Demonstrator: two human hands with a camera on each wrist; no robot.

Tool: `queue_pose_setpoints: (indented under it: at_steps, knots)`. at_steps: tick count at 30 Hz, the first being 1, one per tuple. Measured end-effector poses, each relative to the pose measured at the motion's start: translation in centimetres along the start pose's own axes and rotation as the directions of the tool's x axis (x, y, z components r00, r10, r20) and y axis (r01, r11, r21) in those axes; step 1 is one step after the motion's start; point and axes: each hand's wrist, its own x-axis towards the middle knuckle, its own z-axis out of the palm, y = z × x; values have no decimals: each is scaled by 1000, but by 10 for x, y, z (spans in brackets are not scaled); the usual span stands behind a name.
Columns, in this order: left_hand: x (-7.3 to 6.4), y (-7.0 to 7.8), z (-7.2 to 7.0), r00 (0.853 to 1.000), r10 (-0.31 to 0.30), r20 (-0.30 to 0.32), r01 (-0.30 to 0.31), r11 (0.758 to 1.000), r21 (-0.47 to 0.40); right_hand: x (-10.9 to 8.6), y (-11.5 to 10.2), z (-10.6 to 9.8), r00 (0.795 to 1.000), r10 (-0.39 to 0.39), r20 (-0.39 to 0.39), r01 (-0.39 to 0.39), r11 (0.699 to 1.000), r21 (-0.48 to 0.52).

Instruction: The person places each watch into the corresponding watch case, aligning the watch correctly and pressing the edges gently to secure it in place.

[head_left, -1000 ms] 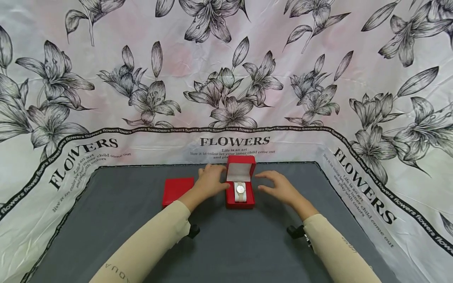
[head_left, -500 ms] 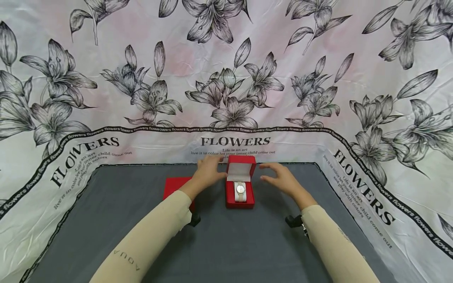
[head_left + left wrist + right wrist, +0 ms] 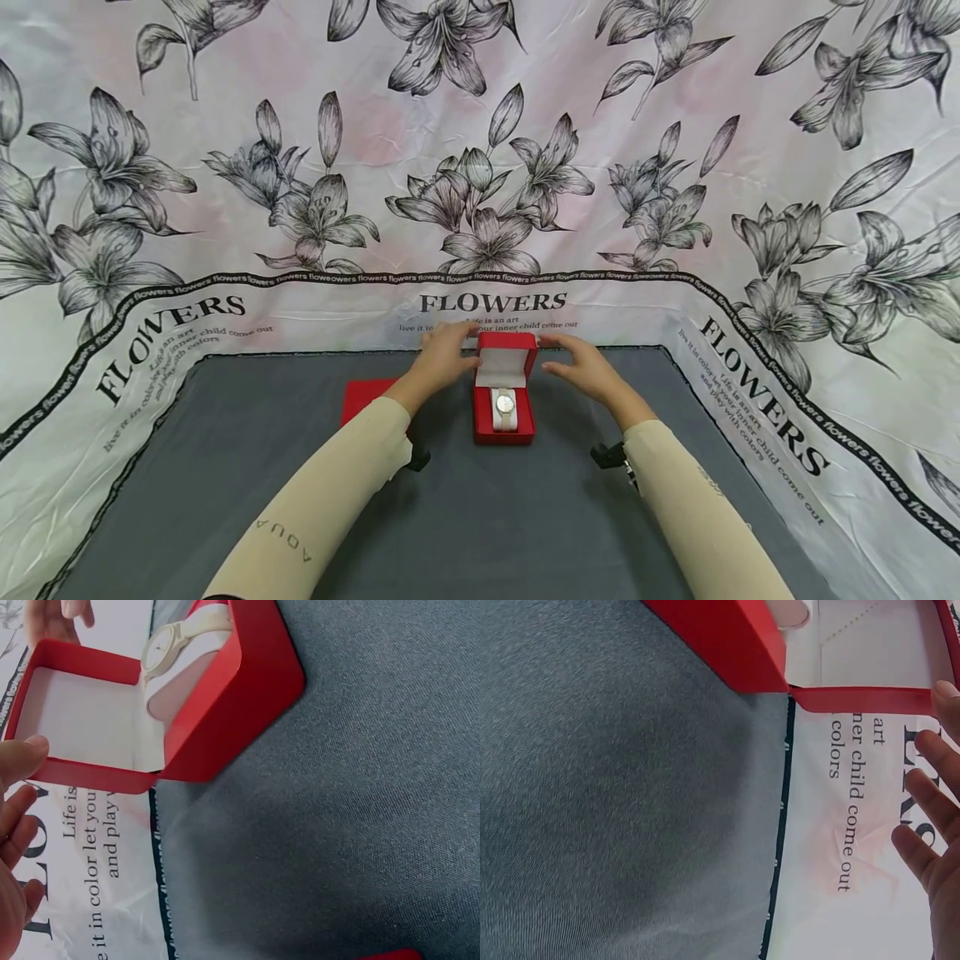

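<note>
A red watch box (image 3: pixel 504 437) stands with its lid raised. Inside it a watch (image 3: pixel 505 406) with a pale strap is wrapped round a white cushion. At the lid's left side is my left hand (image 3: pixel 442 354), fingers loosely bent. Its thumb (image 3: pixel 30 754) overlaps the lid's edge in the left wrist view, and the index finger is largely hidden there. On the other side my right hand (image 3: pixel 588 369) has its fingertips right by the lid's upper corner. In the right wrist view its spread fingers (image 3: pixel 930 795) show beyond the lid (image 3: pixel 870 700).
A flat red piece (image 3: pixel 360 398) lies left of the box, partly covered by my left forearm. The grey tabletop (image 3: pixel 495 525) is bordered by white cloth (image 3: pixel 330 321) printed with flowers and lettering. A black strap mount (image 3: pixel 611 456) sits at my right wrist.
My left hand has shifted up along the lid's left side. My right hand has come in closer to the lid's upper right corner. The box and watch stay put.
</note>
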Motion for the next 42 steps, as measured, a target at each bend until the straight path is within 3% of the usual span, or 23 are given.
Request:
queue_pose_setpoints:
  at_steps: [11,18,25,35,42]
  knots:
    - [-3,1,5,1000,4,-12,-4,1000,-13,6,-4,9,1000,21,18,-22,998,63]
    - [-6,-1,7,1000,-4,-27,3,1000,-12,8,-5,13,1000,24,-1,-24,999,39]
    - [-11,-2,10,998,27,-54,-27,1000,1,6,-7,15,1000,15,-4,-15,998,62]
    - [-14,5,8,995,75,-70,-75,997,14,-3,-12,2,1000,28,-12,-28,1000,12]
    - [-20,6,11,986,108,-125,-102,993,54,-5,-9,1,1000,7,-9,-7,1000,17]
